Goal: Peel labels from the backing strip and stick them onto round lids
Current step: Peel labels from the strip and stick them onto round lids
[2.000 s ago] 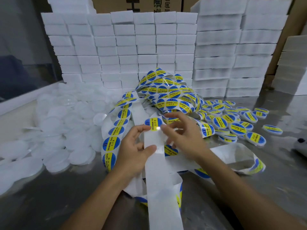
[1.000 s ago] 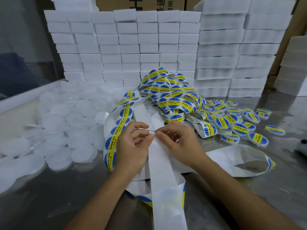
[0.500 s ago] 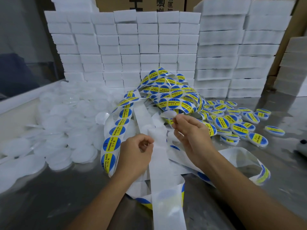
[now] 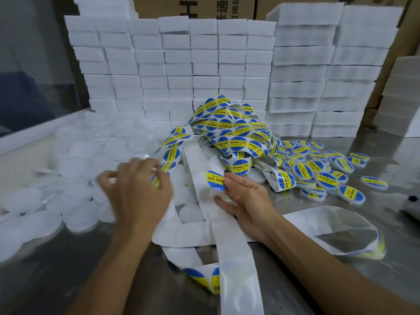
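My right hand (image 4: 246, 202) holds a peeled blue-and-yellow round label (image 4: 215, 181) at its fingertips, just above the bare white backing strip (image 4: 229, 246) that runs toward me. My left hand (image 4: 136, 194) is blurred by motion and reaches left over the heap of plain white round lids (image 4: 75, 155). Its fingers lie on the lids, and whether they grip one is unclear. A tangled heap of strip still carrying labels (image 4: 234, 133) lies behind both hands.
Several labelled lids (image 4: 322, 176) lie scattered at the right on the metal table (image 4: 68, 280). Stacks of white boxes (image 4: 204, 64) wall off the back, with cardboard cartons (image 4: 204, 5) behind them. A loop of used strip (image 4: 341, 212) curls at the right.
My right hand peeled a label off the strip and now carries it at its fingertips. My left hand let go of the strip and swung left to the plain lids.
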The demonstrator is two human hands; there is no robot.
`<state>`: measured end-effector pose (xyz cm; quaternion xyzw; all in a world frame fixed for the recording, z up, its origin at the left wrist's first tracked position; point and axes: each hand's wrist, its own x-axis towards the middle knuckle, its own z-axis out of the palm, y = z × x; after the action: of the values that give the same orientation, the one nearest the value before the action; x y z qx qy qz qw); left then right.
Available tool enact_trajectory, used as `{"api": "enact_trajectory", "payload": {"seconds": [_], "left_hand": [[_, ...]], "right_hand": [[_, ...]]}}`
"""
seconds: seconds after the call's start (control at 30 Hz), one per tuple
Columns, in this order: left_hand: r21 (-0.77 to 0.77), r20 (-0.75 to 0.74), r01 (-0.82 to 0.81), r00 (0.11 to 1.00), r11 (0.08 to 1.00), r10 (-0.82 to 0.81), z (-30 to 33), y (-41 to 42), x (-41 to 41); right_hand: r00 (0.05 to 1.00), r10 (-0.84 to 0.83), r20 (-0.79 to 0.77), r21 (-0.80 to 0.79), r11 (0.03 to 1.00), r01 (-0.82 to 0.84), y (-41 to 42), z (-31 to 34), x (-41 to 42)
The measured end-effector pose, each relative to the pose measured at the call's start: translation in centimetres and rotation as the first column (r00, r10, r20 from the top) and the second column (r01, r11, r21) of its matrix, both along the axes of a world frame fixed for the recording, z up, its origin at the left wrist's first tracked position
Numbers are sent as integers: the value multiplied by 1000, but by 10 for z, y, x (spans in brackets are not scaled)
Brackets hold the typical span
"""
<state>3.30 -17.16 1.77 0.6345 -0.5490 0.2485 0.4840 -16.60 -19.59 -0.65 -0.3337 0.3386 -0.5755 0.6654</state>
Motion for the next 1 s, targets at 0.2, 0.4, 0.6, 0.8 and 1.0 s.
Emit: {"api": "enact_trajectory", "payload": {"seconds": [0.2, 0.4, 0.6, 0.8, 1.0], "left_hand": [[721, -252, -163, 843, 674, 474, -17, -7, 55], [631, -234, -127, 910, 765, 343, -25, -16, 55], [537, -183, -253, 896, 805, 404, -24, -14, 50], [148, -248, -125, 956, 981, 159, -12, -10, 39], [-124, -286, 393, 865, 911, -412, -1, 2, -6]], "right_hand": [[999, 34, -18, -23, 999, -35, -1, -2, -1], [999, 22, 25, -19, 1000, -22, -3, -2, -1], [999, 38, -7, -4, 999, -38, -3, -1, -2], [998, 31, 61, 26, 999, -33, -2, 4, -3], [996, 19, 92, 40, 999, -23, -2, 7, -5]]}}
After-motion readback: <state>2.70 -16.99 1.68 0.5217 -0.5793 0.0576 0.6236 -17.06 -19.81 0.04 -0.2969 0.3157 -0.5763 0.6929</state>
